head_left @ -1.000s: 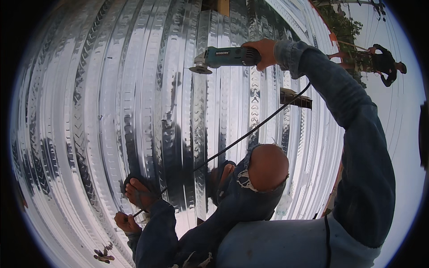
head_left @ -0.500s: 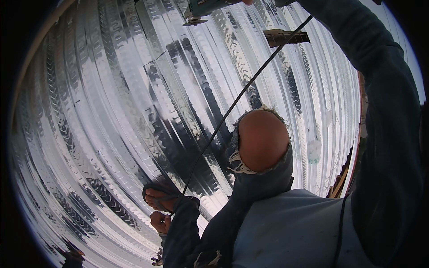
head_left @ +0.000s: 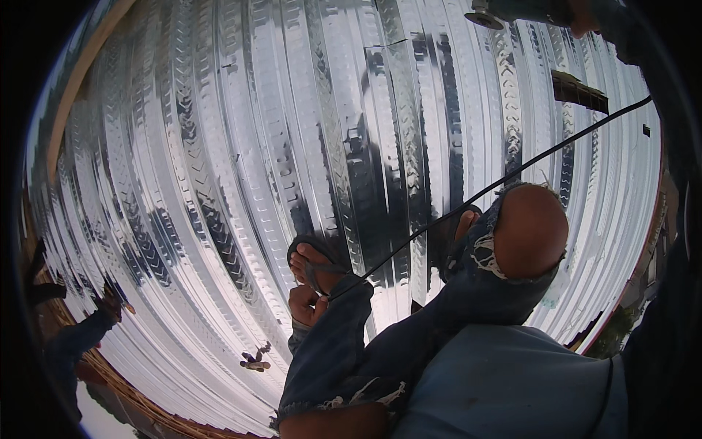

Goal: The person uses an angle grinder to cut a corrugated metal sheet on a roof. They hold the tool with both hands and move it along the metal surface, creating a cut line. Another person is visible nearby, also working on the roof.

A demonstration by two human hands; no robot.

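Surface: ribbed, shiny metal sheeting (head_left: 245,219), carrying both sandalled feet.
Angle grinder (head_left: 523,9): over the far part of the sheeting, toward its right edge, partly cut off by the top of the view; disc (head_left: 484,20) at the left end of the tool. Whether the disc touches metal cannot be told.
Right hand (head_left: 583,16): at the rear end of the grinder; grip clamped on the body, fingers partly hidden.
Left hand (head_left: 307,304): low, just beside the left foot (head_left: 314,265); grip curled together on the cord.
Cord (head_left: 462,206): black, running slantwise from the left hand, past the bare right knee (head_left: 531,230), to the right sleeve.
Dark brown patch (head_left: 579,91): rectangular, near the right edge of the sheeting; gap or loose piece, cannot be told.
Small brown object (head_left: 256,360): on the sheeting, toward the lower left edge; kind unclear.
Wooden strip (head_left: 82,77): beyond the upper left corner, bent by the lens.
Other person (head_left: 77,340): blue clothing, at the left edge, partly in shadow.
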